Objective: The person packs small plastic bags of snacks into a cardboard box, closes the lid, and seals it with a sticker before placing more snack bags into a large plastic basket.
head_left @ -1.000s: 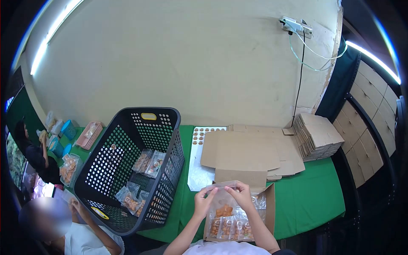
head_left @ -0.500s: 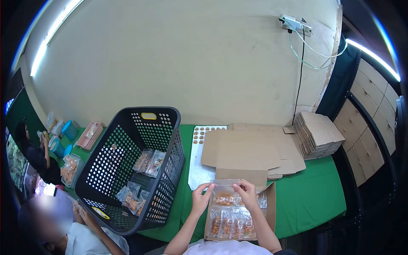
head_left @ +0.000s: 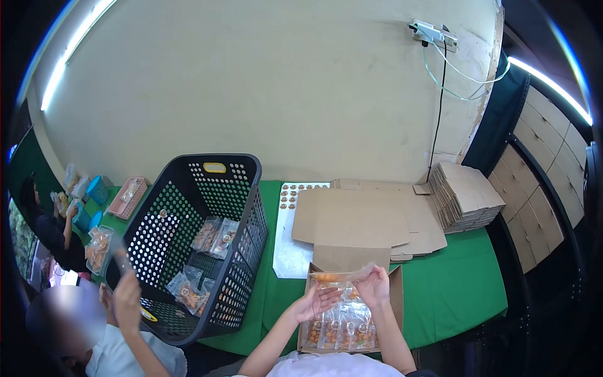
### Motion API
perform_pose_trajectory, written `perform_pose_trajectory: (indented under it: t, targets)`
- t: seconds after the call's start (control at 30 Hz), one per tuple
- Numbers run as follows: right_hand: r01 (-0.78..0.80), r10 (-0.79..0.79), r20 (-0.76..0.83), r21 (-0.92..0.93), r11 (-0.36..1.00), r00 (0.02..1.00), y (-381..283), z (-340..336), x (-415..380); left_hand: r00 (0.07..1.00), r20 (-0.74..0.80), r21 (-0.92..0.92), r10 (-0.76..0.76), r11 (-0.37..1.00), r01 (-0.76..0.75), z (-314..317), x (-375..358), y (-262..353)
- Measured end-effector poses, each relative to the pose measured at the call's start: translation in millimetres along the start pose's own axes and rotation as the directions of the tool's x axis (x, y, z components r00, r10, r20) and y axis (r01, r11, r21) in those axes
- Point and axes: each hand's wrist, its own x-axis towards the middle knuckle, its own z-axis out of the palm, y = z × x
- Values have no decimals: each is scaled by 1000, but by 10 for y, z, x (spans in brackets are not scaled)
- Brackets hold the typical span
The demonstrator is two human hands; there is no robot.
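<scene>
A clear snack bag [head_left: 331, 276] with orange pieces inside is tilted nearly flat above the far end of an open cardboard box [head_left: 396, 301]. My right hand [head_left: 375, 289] pinches the bag's clear end. Just below the bag, my left hand [head_left: 317, 301] has its palm turned up and its fingers stretched out, holding nothing. Several filled snack bags [head_left: 342, 327] with round labels lie in rows in the box, partly covered by my hands and forearms. The box lid [head_left: 342, 257] is folded back away from me.
Left of the box stands a big black perforated basket [head_left: 254, 220] with several snack bags in it. Behind are a white sticker sheet [head_left: 292, 251], flat cardboard [head_left: 352, 217] and a stack of folded boxes [head_left: 468, 198]. Two people [head_left: 135, 352] are at the left.
The snack bag has gone from hanging between both hands to lying tilted in my right hand. My left hand has let go and opened below it. The nearby person's hand has risen.
</scene>
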Motion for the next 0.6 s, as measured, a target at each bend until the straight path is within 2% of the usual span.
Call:
perform_pose_trajectory:
  t: [0.1, 0.2, 0.27, 0.3, 0.4, 0.43, 0.5, 0.53, 0.6]
  targets:
    - [50, -60, 394, 35, 998, 917, 22, -390, 108, 986, 163, -255, 17, 967, 25, 28, -61, 164]
    - [71, -69, 167, -2, 997, 983, 44, -341, -11, 1000, 20, -51, 20, 999, -19, 237, -191, 302]
    - [-41, 36, 128, 35, 999, 991, 41, -224, -97, 997, -46, 201, 62, 978, -52, 243, -227, 326]
    - [-95, 89, 111, 55, 994, 990, 38, -185, -119, 993, -73, 324, 89, 944, -61, 254, -236, 339]
    - [-180, 180, -13, -97, 979, 984, 112, -433, -67, 965, -137, 614, 222, 784, -93, 379, -304, 413]
    - [-223, 225, -27, -291, 930, 974, 120, -519, -91, 943, -102, 683, 318, 711, -166, 377, -302, 408]
    - [-262, 272, -42, -440, 859, 961, 212, -604, -124, 872, -6, 797, 489, 530, -291, 368, -264, 372]
    - [-278, 293, -52, -509, 815, 955, 240, -605, -129, 865, -39, 813, 500, 519, -263, 337, -235, 346]
    - [-323, 332, -51, -416, 850, 942, 306, -618, -153, 848, -103, 843, 520, 498, -204, 325, -189, 311]
